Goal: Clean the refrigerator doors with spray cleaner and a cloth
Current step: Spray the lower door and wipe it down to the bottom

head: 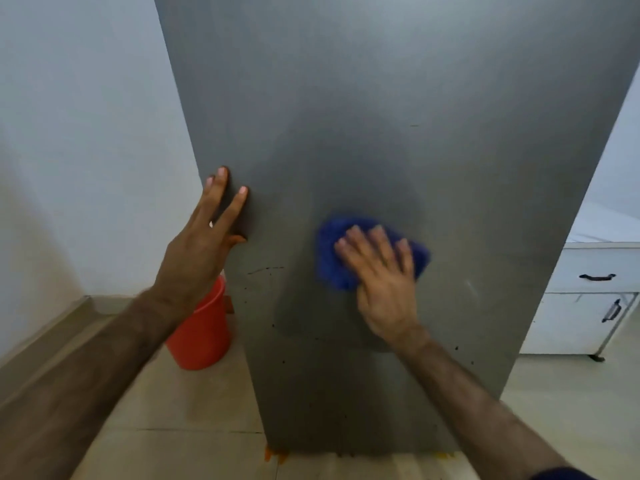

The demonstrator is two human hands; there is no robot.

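A tall grey refrigerator door (381,116) fills the middle of the view, with small dark specks low on its surface. My right hand (381,271) presses a blue cloth (332,251) flat against the door at mid height; the hand is motion-blurred. My left hand (204,237) rests with spread fingers against the door's left edge and holds nothing. No spray bottle is in view.
A red bucket (201,330) stands on the tiled floor left of the refrigerator, partly behind my left forearm. A white wall (79,133) runs along the left. White cabinets with black handles (588,299) stand at the right.
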